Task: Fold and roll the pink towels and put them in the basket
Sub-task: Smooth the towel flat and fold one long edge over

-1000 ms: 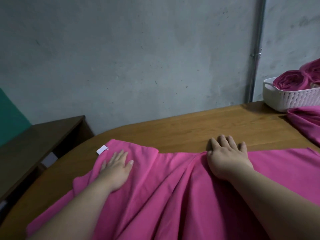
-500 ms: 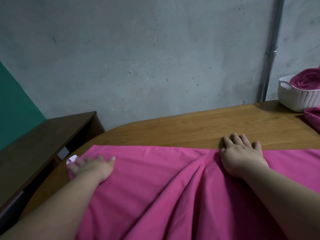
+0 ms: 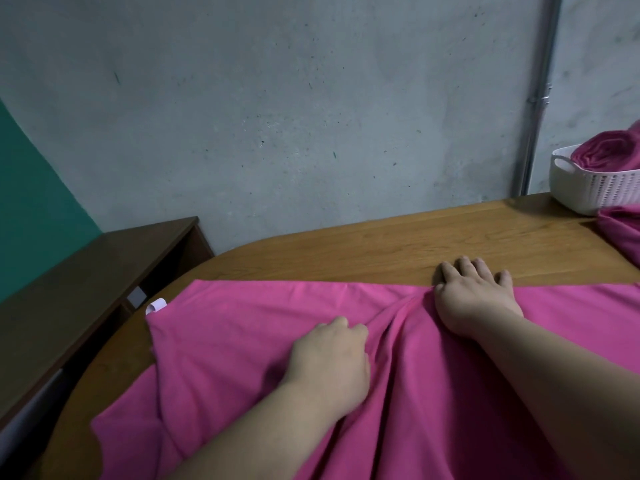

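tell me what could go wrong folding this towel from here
1. Creases bunch in the towel between the left hand and the right hand. Folding now would likely lock them in and give a lumpy roll.
2. The towel's near left part lies at the table edge, so it may slide off if pulled.
3. A second towel lies beside the basket, near this one, and could get caught up.

Lower frame: towel point(image 3: 242, 341) spread on table point(image 3: 381, 247), left hand point(image 3: 332, 362) and right hand point(image 3: 474, 299) upon it. Right edge: basket point(image 3: 568, 188) holding rolled towel point(image 3: 602, 154). Left edge: shelf point(image 3: 86, 271).
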### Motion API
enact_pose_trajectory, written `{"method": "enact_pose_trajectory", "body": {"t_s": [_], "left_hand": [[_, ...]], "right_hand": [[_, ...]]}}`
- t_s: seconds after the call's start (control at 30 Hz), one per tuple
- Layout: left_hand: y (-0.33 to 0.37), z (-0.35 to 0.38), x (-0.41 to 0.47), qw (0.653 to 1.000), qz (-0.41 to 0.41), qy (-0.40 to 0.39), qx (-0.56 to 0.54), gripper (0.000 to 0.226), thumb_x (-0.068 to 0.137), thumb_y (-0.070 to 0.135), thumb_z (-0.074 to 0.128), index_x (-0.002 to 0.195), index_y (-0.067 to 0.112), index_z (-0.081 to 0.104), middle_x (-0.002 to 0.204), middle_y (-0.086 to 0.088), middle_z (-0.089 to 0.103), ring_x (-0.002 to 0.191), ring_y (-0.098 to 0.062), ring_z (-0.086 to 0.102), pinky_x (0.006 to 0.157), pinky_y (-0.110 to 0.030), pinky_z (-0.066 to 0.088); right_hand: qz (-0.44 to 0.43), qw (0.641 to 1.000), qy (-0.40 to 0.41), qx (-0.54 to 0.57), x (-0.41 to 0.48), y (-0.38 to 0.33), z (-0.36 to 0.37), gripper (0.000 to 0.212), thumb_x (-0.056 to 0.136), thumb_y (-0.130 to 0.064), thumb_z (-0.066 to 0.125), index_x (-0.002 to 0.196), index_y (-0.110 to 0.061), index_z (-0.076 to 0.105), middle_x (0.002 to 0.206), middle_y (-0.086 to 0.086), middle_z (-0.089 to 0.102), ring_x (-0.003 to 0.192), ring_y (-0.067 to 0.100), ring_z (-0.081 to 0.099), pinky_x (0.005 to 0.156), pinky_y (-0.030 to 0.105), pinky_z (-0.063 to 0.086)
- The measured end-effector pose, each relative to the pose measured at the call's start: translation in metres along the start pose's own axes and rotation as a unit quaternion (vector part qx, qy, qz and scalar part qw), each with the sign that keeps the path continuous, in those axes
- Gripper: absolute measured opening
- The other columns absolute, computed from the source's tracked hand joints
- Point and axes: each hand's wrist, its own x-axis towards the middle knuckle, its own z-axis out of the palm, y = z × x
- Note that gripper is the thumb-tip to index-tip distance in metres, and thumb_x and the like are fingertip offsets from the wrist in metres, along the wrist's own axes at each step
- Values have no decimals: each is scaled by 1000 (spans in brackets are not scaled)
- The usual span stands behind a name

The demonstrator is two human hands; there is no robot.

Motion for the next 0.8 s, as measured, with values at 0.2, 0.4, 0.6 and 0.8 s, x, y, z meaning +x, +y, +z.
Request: {"method": "enact_pose_trajectory", "body": {"t_s": [0.2,0.4,0.6,0.8], "left_hand": [[8,-10,4,996,-1,-31,88,28,92,34,51,110,16,64,114,-5,64,108,-31,62,84,-37,49],[-11,-23,21,993,-95,-40,-64,21,97,27,47,104,13,62,115,-10,67,110,-31,61,86,-35,47],[-34,-35,48,978,-159,-64,-123,24,104,17,36,116,6,54,120,-12,64,112,-31,60,83,-32,43],[-50,-41,71,990,-131,36,-25,27,95,49,56,94,23,59,108,-3,68,107,-27,60,76,-31,41]], "right_hand": [[3,1000,0,1,0,0,0,51,95,-42,19,138,-28,42,161,7,26,151,28,14,118,61,9],[-1,1000,3,1,0,0,0,55,97,-43,19,147,-26,36,166,9,17,154,30,7,120,61,5],[-3,1000,5,0,0,0,1,57,97,-43,19,149,-23,34,166,10,15,154,30,6,119,62,4],[-5,1000,6,6,-1,0,1,61,97,-45,20,153,-21,29,168,11,11,155,31,2,120,62,1]]}}
